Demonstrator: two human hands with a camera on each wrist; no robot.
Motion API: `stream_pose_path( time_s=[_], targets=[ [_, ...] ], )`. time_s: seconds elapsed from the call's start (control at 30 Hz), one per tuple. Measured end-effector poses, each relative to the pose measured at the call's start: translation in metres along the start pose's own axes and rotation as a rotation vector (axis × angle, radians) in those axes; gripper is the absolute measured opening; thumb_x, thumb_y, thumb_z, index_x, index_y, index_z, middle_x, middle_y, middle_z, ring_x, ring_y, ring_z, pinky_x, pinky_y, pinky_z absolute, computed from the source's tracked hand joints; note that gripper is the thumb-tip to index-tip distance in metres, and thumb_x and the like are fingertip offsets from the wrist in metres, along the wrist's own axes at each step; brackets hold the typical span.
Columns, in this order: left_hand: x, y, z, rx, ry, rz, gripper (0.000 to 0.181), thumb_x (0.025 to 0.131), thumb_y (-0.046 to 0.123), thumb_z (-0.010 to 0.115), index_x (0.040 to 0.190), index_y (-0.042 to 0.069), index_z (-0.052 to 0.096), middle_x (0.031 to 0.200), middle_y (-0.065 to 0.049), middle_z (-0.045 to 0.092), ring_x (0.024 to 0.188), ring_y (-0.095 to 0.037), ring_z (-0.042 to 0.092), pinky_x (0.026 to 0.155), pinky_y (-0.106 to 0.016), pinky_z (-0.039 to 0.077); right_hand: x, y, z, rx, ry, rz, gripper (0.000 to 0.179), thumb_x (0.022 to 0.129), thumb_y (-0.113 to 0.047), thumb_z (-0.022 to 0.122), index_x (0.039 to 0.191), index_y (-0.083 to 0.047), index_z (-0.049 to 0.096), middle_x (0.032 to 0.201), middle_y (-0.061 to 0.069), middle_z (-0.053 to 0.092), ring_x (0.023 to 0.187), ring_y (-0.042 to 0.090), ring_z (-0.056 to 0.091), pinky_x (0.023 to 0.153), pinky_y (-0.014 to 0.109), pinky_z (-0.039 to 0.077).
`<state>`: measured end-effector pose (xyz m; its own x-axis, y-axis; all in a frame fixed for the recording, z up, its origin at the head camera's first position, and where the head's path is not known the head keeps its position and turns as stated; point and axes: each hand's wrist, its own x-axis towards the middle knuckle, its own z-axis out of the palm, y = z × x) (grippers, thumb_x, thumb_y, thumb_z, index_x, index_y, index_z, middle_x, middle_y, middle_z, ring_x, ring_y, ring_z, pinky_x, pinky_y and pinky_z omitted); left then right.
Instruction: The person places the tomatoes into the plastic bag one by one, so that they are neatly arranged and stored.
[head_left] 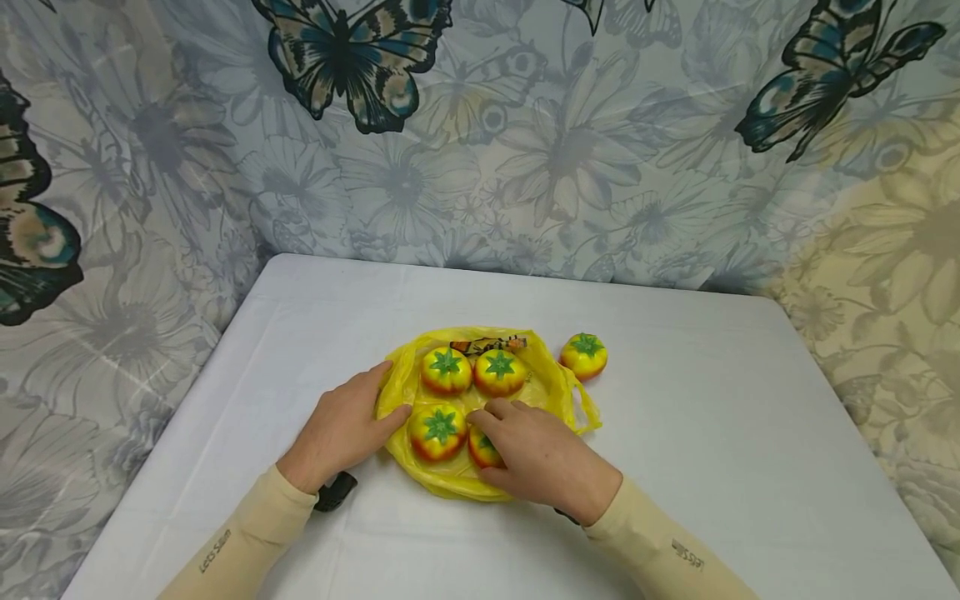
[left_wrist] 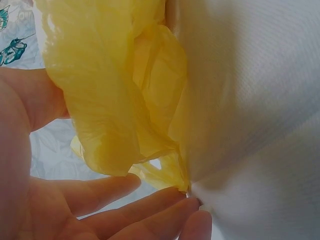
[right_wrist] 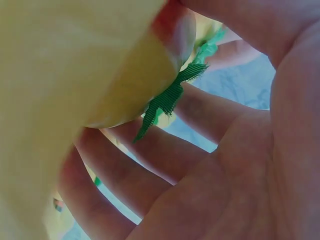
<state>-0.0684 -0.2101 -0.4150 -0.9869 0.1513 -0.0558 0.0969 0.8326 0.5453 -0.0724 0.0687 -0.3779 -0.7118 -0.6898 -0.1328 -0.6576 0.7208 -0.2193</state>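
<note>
A yellow plastic bag [head_left: 450,483] lies spread on the table with its rim turned up. Three toy tomatoes, yellow-red with green fabric leaves, show fully on it: back left [head_left: 446,371], back right [head_left: 500,372] and front left [head_left: 438,432]. My right hand [head_left: 543,450] grips a fourth toy tomato [head_left: 484,448] at the front right, its fingers curled over and partly hiding it. In the right wrist view that tomato [right_wrist: 145,85] sits between thumb and fingers. My left hand [head_left: 341,425] rests against the bag's left side, fingers extended, thumb over the rim.
Another toy tomato [head_left: 583,357] stands on the white-covered table [head_left: 712,417], just beyond the bag's right side. A bag handle [head_left: 588,410] loops out to the right. An orange-and-black patterned strip [head_left: 487,344] shows at the bag's back. Floral wall covering [head_left: 570,167] rises behind the table.
</note>
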Motion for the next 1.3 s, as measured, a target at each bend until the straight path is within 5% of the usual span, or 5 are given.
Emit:
stream_pose_path(
  time_s=[0.5, 0.83, 1.3],
  targets=[
    [0.000, 0.001, 0.000, 0.006, -0.001, 0.002, 0.078, 0.105, 0.039, 0.066, 0.166, -0.001, 0.038, 0.161, -0.023, 0.055, 0.145, -0.043, 0.057, 0.118, -0.062, 0.049, -0.001, 0.002, 0.001, 0.013, -0.001, 0.000, 0.053, 0.094, -0.034, 0.086, 0.138, -0.011, 0.068, 0.123, 0.004, 0.068, 0.098, 0.019, 0.067, 0.092, 0.039, 0.062],
    [0.000, 0.000, 0.000, 0.000, 0.020, 0.019, 0.075, 0.104, 0.038, 0.067, 0.165, 0.001, 0.041, 0.153, -0.021, 0.062, 0.136, -0.040, 0.064, 0.111, -0.060, 0.054, -0.003, 0.008, -0.012, 0.086, -0.053, 0.055, 0.068, 0.093, -0.045, 0.085, 0.150, -0.014, 0.063, 0.144, 0.009, 0.066, 0.123, 0.027, 0.070, 0.106, 0.045, 0.060],
    [-0.003, 0.005, -0.001, -0.008, -0.002, -0.003, 0.078, 0.105, 0.041, 0.066, 0.167, 0.002, 0.038, 0.157, -0.022, 0.059, 0.140, -0.041, 0.062, 0.113, -0.061, 0.052, -0.017, 0.077, -0.057, 0.178, 0.143, 0.220, 0.064, 0.099, -0.042, 0.080, 0.153, -0.016, 0.059, 0.154, 0.008, 0.061, 0.130, 0.032, 0.068, 0.110, 0.056, 0.057]
  ],
)
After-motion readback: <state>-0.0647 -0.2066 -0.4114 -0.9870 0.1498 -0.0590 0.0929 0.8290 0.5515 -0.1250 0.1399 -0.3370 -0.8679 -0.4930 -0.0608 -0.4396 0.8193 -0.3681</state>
